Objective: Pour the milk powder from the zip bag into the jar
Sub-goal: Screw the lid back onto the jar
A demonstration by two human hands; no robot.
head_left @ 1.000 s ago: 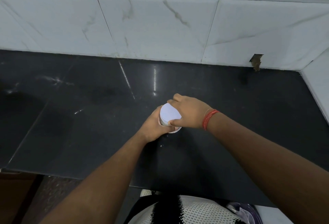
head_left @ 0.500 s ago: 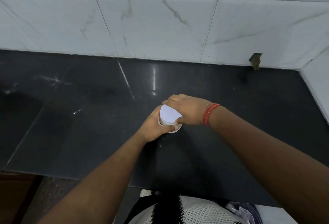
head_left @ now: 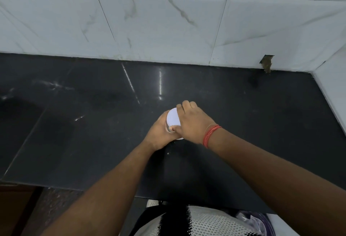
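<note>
Jar at frame centre on black counter, white lid on top. Left hand wraps jar body, fingers curled round it. Right hand grips lid from above, thumb at lid edge. Red thread on right wrist. Zip bag not seen.

You see a shiny black counter across the middle of the frame. Thin white streaks of light shine on it near the center. Behind it, along the top, stands a wall of big white tiles with gray veins. At the upper right, a small brown chipped spot sits where wall meets counter. At the lower left you see brown floor.
</note>
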